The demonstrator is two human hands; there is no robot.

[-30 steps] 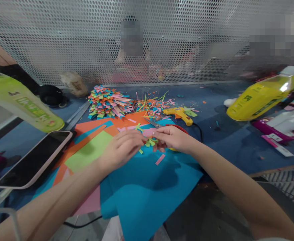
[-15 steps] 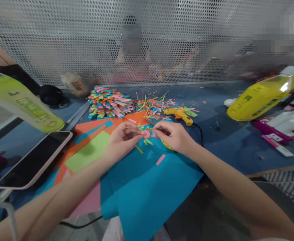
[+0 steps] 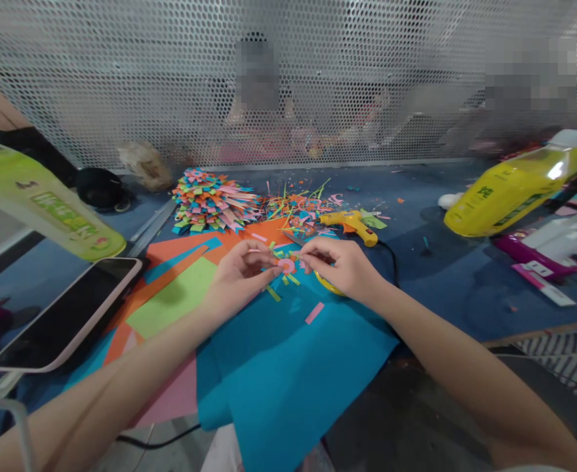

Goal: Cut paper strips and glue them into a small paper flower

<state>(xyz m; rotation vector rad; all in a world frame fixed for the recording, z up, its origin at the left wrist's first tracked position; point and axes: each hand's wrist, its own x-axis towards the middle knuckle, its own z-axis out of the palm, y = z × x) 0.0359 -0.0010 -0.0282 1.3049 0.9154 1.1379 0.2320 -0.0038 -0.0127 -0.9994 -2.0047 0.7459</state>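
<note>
My left hand (image 3: 246,272) pinches the left side of a small round paper piece (image 3: 286,265) with a pink ring and an orange centre. My right hand (image 3: 335,265) is closed at its right side, its fingertips on a small pink bit of paper. Thin green and blue strips lie around the round piece. Below both hands a large blue sheet (image 3: 288,367) carries a loose pink strip (image 3: 315,313). Yellow-handled scissors (image 3: 328,284) lie partly hidden under my right hand.
Behind my hands are a layered paper cone (image 3: 212,202), paper scraps (image 3: 296,206) and a yellow glue gun (image 3: 352,225). A phone (image 3: 69,314) and green bottle (image 3: 47,196) stand left, a yellow bottle (image 3: 505,187) right. Behind a perforated screen (image 3: 170,78) sits a person.
My right fingertips have moved very slightly away from the round piece, which now shows a little more fully. My left hand keeps its hold.
</note>
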